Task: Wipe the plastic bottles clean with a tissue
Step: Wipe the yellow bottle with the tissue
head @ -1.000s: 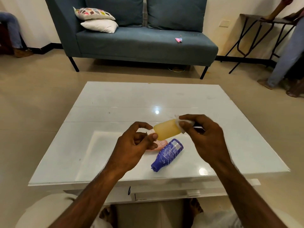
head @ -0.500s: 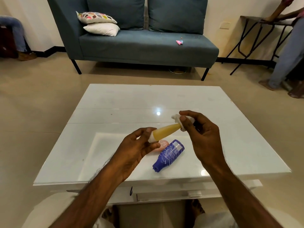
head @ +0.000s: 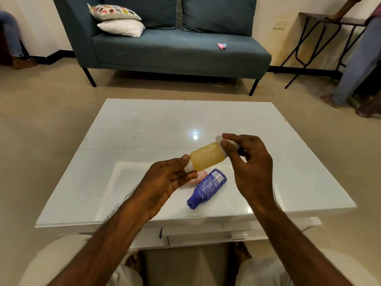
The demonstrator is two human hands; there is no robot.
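Note:
A yellow plastic bottle [head: 206, 157] with a white cap is held sideways above the white table [head: 144, 124]. My left hand [head: 165, 182] pinches its cap end. My right hand [head: 249, 162] presses a white tissue [head: 219, 139] against the bottle's far end with thumb and forefinger. Below them a blue bottle [head: 207, 187] lies on its side on the table, cap toward me. A pink bottle [head: 199, 176] lies beside it, mostly hidden behind my left hand.
A teal sofa [head: 175, 48] with two pillows stands beyond the table. A folding table [head: 321, 19] and a standing person [head: 358, 58] are at the far right. Another person's leg [head: 12, 38] shows at far left. My knees are under the table's near edge.
The yellow bottle has turned in my hands, from narrow edge-on half a second ago to its broad side now. My right hand's tissue stays at the bottle's far end.

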